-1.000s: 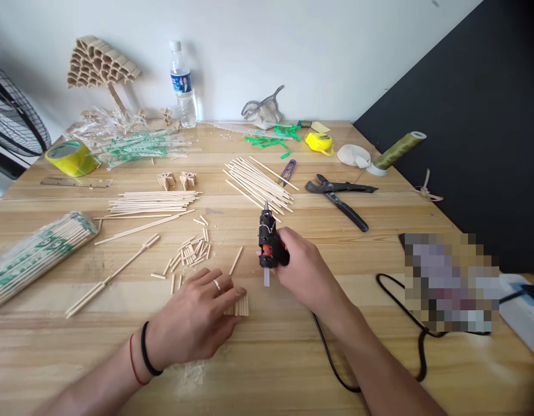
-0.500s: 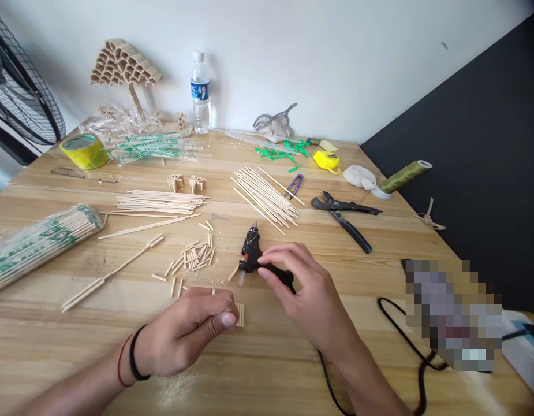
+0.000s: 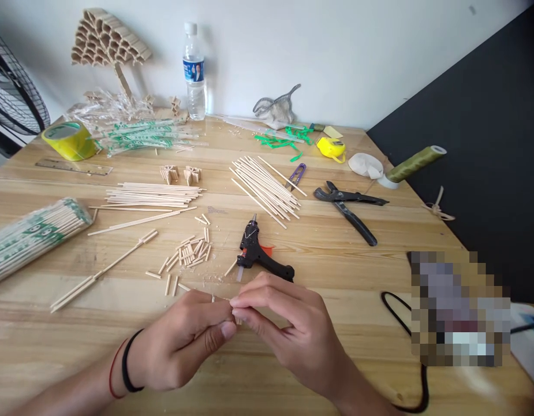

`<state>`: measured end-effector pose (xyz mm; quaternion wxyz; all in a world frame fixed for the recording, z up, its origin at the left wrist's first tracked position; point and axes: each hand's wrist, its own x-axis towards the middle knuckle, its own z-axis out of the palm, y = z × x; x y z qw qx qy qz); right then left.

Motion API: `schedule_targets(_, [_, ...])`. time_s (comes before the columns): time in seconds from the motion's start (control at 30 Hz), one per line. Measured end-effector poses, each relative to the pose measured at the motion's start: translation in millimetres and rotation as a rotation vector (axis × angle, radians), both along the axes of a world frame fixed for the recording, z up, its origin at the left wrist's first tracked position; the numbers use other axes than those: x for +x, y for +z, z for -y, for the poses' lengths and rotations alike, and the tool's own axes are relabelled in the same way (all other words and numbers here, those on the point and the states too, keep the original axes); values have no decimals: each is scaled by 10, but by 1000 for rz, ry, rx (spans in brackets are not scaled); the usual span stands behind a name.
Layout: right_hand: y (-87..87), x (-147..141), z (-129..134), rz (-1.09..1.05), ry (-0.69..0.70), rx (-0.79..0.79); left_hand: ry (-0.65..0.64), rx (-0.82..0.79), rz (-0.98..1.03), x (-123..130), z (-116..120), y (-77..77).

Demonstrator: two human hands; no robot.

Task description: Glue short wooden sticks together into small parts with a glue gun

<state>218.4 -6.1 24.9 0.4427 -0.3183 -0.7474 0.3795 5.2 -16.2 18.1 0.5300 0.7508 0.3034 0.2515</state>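
My left hand (image 3: 180, 341) is closed in a pinch around a small piece of short wooden sticks (image 3: 239, 321), mostly covered by the fingers. Against its fingertips, my right hand (image 3: 292, 329) pinches thumb and forefinger together; what lies between them, if anything, is too small to make out. Just beyond the right hand a black hot glue gun (image 3: 249, 242) lies on its side, with a clear glue stick at its rear. Short cut stick pieces (image 3: 191, 251) are scattered left of the gun.
Long sticks lie in a left bundle (image 3: 154, 195) and a right bundle (image 3: 267, 188). Black pliers (image 3: 347, 211), purple snips (image 3: 298, 173) and a yellow tape measure (image 3: 331, 148) are to the right. A water bottle (image 3: 194, 75) and a stick-built tree model (image 3: 108, 43) stand at the back.
My right hand has moved left and down from beside the glue gun to my left fingertips, its fingers now pinched together. The gun stays on the table, and the view has shifted slightly.
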Motion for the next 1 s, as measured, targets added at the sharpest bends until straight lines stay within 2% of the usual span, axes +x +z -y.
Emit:
schedule_targets(0.43, [-4, -26, 16, 124, 19, 63, -56, -293, 57, -53, 15, 7])
schedule_targets(0.83, [14, -16, 1, 104, 28, -19, -99, -262, 78, -41, 3, 16])
schedule_targets(1.0, [26, 30, -17, 30, 39, -82, -90, -224, 72, -45, 5, 20])
